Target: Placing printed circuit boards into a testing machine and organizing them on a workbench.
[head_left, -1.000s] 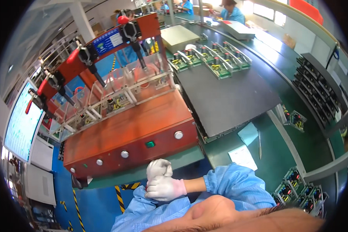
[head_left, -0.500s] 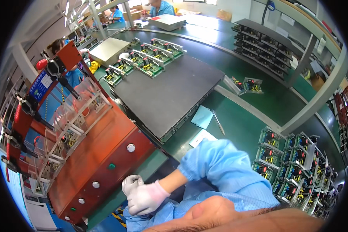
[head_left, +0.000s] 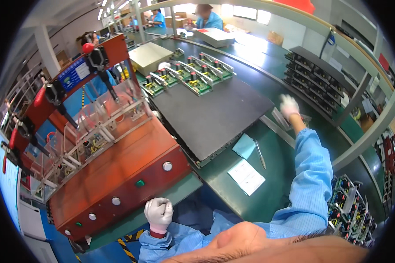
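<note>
My left hand (head_left: 159, 213), in a white glove, is closed in a fist at the front edge of the red test fixture (head_left: 127, 175), with nothing visible in it. My right hand (head_left: 289, 106), gloved too, is stretched out to the far right with its arm extended. Its fingers point forward, somewhat blurred, and look apart. It is over the metal-framed circuit boards (head_left: 309, 119) beside the black mat (head_left: 210, 118), covering most of them. Whether the glove touches them is hidden.
Several circuit boards (head_left: 193, 81) line the mat's far edge. A pen (head_left: 260, 154) and a paper slip (head_left: 246, 176) lie on the green table. More boards (head_left: 351, 206) are stacked at right, near a grey post (head_left: 368, 131). Clamps (head_left: 52, 94) rise above the fixture. Co-workers sit farther back.
My right hand has left my left hand and reached far out to the right over the boards. My left hand remains near the fixture edge, now in a fist. The view has shifted.
</note>
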`<state>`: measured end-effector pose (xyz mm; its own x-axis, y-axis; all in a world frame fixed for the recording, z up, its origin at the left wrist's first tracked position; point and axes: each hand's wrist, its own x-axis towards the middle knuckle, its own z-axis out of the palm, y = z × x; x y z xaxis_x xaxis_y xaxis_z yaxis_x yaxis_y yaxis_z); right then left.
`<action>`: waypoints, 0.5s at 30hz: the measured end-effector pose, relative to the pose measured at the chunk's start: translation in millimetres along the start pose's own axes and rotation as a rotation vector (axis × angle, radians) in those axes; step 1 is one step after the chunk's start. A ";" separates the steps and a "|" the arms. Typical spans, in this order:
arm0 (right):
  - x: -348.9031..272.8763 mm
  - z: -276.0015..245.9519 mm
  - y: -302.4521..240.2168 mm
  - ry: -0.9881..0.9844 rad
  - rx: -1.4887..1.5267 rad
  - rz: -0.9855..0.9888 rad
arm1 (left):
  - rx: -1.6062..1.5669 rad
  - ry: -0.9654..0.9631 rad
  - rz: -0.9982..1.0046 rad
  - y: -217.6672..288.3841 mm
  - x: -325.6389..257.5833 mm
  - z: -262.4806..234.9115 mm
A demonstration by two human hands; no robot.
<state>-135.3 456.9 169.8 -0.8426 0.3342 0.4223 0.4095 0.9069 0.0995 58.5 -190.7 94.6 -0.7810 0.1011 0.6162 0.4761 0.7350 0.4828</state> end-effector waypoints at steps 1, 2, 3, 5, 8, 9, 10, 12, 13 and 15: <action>-8.4 4.5 7.3 -0.214 -0.069 0.014 | 0.005 0.004 0.006 -1.5 -2.4 0.1; -13.0 11.4 8.9 -0.362 -0.102 0.030 | 0.010 0.007 0.014 -2.9 -4.3 0.6; -17.6 13.9 9.2 -0.351 -0.095 0.013 | 0.011 0.008 0.026 -4.5 -4.5 1.3; -28.3 16.4 12.0 -0.516 0.046 0.069 | 0.018 0.021 0.026 -5.3 -6.0 1.6; -30.3 11.6 19.7 -0.571 -0.117 -0.018 | -0.004 0.019 0.056 -6.2 -4.2 2.1; -31.1 5.9 18.3 -0.575 -0.104 -0.039 | 0.003 0.032 0.052 -7.1 -4.4 1.6; -33.1 2.8 17.0 -0.577 -0.093 -0.060 | 0.003 0.031 0.048 -8.1 -5.2 0.9; -37.8 9.7 25.6 -0.523 -0.107 -0.077 | -0.009 0.035 0.042 -8.9 -6.1 2.3; -38.1 14.4 29.9 -0.483 -0.118 -0.086 | -0.015 0.038 0.038 -8.7 -6.3 3.5; -40.6 6.8 28.7 -0.468 -0.183 -0.160 | -0.012 0.055 0.016 -8.8 -10.8 3.4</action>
<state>-91.7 471.1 149.4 -0.9485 0.3119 -0.0549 0.2818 0.9104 0.3030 61.4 -195.9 81.6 -0.7502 0.0755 0.6569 0.4931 0.7257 0.4798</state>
